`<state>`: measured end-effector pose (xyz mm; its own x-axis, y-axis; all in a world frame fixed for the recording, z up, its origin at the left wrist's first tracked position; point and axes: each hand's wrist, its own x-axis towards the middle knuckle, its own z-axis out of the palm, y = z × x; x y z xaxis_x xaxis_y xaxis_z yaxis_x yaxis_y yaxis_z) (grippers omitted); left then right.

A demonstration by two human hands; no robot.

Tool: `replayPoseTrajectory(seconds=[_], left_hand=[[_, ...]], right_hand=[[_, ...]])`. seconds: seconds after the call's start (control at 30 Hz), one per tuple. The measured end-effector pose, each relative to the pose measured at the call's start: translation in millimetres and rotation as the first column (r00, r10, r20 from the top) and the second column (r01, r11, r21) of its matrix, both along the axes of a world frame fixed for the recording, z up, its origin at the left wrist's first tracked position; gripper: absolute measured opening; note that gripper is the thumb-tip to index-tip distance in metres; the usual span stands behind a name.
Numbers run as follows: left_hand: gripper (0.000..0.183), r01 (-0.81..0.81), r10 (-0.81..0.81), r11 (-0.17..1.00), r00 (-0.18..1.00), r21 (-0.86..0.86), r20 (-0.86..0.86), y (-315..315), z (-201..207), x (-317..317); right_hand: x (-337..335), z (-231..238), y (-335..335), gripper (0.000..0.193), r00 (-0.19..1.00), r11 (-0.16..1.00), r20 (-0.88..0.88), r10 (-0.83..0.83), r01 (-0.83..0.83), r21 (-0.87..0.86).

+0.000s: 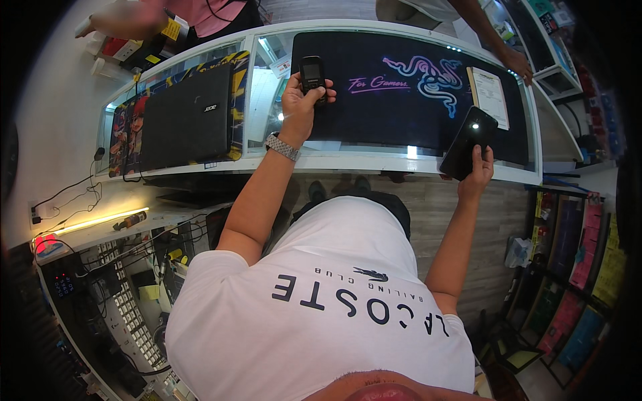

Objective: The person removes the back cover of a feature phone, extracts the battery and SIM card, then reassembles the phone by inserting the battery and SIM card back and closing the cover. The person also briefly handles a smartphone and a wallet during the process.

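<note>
A small black keypad phone (311,75) is gripped upright in my left hand (299,110), the thumb lying over its keys. That hand is above the left end of a dark printed desk mat (361,120) on the glass counter. My right hand (476,172) holds a black smartphone (466,144) near the counter's front edge, tilted, with a bright reflection on its screen. Just beyond the smartphone, a clipboard with a printed paper (490,100) lies on the mat's right end.
A closed black laptop (187,117) rests on a colourful mat at the counter's left. The white-framed glass counter (401,162) spans ahead. One person's arm (491,40) leans on its far right; another person in pink (214,17) is at far left. A cluttered workbench (127,267) is at left.
</note>
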<state>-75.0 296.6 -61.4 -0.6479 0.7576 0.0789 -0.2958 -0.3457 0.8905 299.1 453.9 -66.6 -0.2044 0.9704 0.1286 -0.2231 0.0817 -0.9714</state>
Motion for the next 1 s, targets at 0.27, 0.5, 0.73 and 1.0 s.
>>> replayPoseTrajectory(seconds=[0.27,0.5,0.73,1.0], left_hand=[[0.03,0.005,-0.005,1.0,1.0,-0.022,-0.016,0.0,-1.9,-0.2],[0.03,-0.007,0.005,0.999,0.999,-0.04,-0.032,0.2,-1.0,0.6],[0.034,0.002,-0.003,1.0,1.0,-0.016,-0.015,0.9,0.0,0.5],[0.04,0.011,-0.013,0.997,0.999,-0.078,-0.03,-3.2,-0.8,-1.1]], right_hand=[[1.0,-1.4,-0.1,0.018,1.0,1.0,-0.014,0.011,-0.011,0.007],[-1.3,1.5,-0.9,0.018,0.999,1.0,-0.033,-0.002,0.001,-0.006],[-0.5,0.1,-0.2,0.018,0.999,1.0,-0.041,-0.005,0.005,-0.008],[-1.1,0.9,-0.5,0.018,0.999,1.0,-0.038,-0.003,0.002,-0.011]])
